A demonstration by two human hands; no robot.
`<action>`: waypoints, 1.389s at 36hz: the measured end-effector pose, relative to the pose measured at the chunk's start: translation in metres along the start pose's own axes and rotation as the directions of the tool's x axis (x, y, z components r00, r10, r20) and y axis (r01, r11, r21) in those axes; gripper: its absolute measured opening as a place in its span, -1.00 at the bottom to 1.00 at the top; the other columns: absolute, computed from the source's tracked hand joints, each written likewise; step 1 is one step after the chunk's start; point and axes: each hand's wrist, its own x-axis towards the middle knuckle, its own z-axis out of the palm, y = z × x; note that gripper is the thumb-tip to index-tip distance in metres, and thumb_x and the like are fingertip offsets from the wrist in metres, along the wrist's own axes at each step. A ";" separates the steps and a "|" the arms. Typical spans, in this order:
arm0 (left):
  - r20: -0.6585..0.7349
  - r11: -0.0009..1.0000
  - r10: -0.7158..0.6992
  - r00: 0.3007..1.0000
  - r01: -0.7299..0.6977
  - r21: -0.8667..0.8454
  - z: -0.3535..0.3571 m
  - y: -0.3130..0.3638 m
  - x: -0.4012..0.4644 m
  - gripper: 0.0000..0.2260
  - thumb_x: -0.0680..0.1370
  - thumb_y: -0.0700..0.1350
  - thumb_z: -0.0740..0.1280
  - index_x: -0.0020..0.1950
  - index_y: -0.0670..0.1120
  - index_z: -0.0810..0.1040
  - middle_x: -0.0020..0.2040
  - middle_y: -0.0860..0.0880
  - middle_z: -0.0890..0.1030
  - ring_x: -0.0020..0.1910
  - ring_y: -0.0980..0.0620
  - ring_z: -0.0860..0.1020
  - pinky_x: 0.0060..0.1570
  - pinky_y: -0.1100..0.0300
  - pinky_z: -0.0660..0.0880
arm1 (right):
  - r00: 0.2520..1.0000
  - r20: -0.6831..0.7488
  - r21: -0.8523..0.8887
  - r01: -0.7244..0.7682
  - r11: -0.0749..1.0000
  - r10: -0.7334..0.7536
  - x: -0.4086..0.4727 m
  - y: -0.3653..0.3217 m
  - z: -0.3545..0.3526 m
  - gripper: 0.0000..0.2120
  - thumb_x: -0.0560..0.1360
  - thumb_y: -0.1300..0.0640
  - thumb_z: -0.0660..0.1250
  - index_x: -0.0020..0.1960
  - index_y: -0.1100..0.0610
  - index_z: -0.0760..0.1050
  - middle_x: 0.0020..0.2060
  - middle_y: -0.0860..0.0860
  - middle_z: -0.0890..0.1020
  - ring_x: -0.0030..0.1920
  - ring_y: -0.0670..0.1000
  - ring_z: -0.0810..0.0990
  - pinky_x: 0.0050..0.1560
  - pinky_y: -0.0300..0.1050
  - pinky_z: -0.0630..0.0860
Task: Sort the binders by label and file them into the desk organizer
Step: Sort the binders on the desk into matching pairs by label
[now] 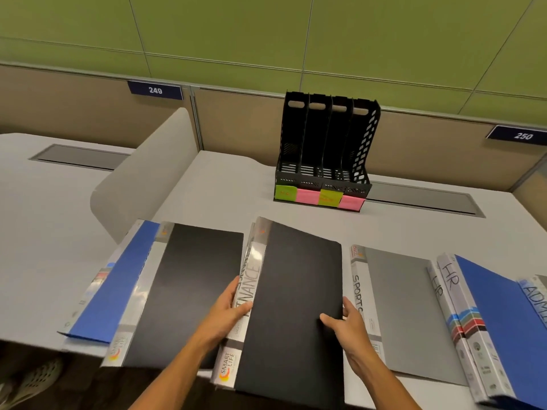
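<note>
We grip the black FINANCE binder (291, 303) with our left hand (229, 310) on its spine and our right hand (346, 318) on its open edge, so it lifts level. Other binders (405, 309) lie either side; the organizer (325, 149) stands ahead, sticky notes (306, 196) marking its slots.

Even bright light; glare on binder spines (255, 263); edges bowed, slightly blurred.
</note>
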 end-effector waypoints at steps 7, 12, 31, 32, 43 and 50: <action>-0.044 0.946 0.057 0.997 -0.040 0.322 0.016 -0.013 0.003 -0.41 0.70 -0.09 0.18 0.64 0.09 -0.06 0.57 0.05 0.17 0.43 0.10 0.30 0.50 0.04 0.24 | 0.997 -0.056 -0.114 0.047 0.992 -0.053 -0.004 0.000 0.001 -0.20 0.53 0.14 0.47 0.62 -0.01 0.10 0.58 -0.01 0.23 0.54 0.18 0.26 0.45 0.29 0.30; -0.064 0.943 0.027 0.998 -0.004 0.334 0.024 -0.018 0.007 -0.42 0.71 -0.10 0.15 0.64 0.08 -0.08 0.59 0.02 0.17 0.47 0.06 0.28 0.54 -0.02 0.21 | 0.993 -0.105 -0.141 0.037 0.989 -0.052 0.000 -0.006 0.001 -0.19 0.52 0.11 0.47 0.62 -0.01 0.10 0.58 -0.01 0.20 0.55 0.19 0.24 0.44 0.31 0.31; -0.142 0.875 -0.010 0.990 0.078 0.478 0.043 -0.023 0.022 -0.43 0.70 -0.12 0.15 0.65 0.04 -0.05 0.60 -0.05 0.19 0.55 -0.11 0.15 0.54 -0.15 0.11 | 0.996 -0.056 -0.407 -0.090 0.909 0.074 0.003 -0.002 -0.008 -0.42 0.55 0.12 0.39 0.47 0.05 0.21 0.49 0.07 0.29 0.43 0.15 0.37 0.36 0.11 0.44; -0.150 0.874 -0.007 0.989 0.079 0.479 0.045 -0.024 0.022 -0.43 0.70 -0.12 0.15 0.65 0.03 -0.05 0.61 -0.04 0.18 0.56 -0.11 0.14 0.54 -0.15 0.10 | 0.996 -0.048 -0.420 -0.089 0.903 0.076 0.003 -0.003 -0.009 -0.44 0.55 0.12 0.39 0.46 0.05 0.21 0.48 0.07 0.29 0.42 0.15 0.37 0.36 0.11 0.45; -0.342 0.694 0.102 0.934 0.180 0.697 0.066 -0.016 0.023 -0.40 0.62 -0.14 0.26 0.61 -0.05 0.09 0.61 -0.08 0.12 0.51 -0.14 0.22 0.49 -0.12 0.13 | 1.000 0.005 -0.424 -0.018 0.906 0.022 -0.008 -0.002 -0.016 -0.31 0.61 0.04 0.34 0.62 0.01 0.06 0.61 0.01 0.13 0.59 0.17 0.13 0.47 0.20 0.25; -0.284 0.668 0.357 0.890 -0.030 0.744 0.097 0.004 0.029 -0.38 0.54 -0.23 0.33 0.58 -0.12 0.22 0.59 -0.12 0.21 0.54 -0.17 0.21 0.50 -0.12 0.11 | 0.983 -0.120 -0.117 0.125 0.985 -0.139 -0.013 -0.013 -0.043 -0.58 0.63 0.09 0.32 0.46 -0.07 0.38 0.44 -0.04 0.48 0.41 0.07 0.48 0.33 0.06 0.47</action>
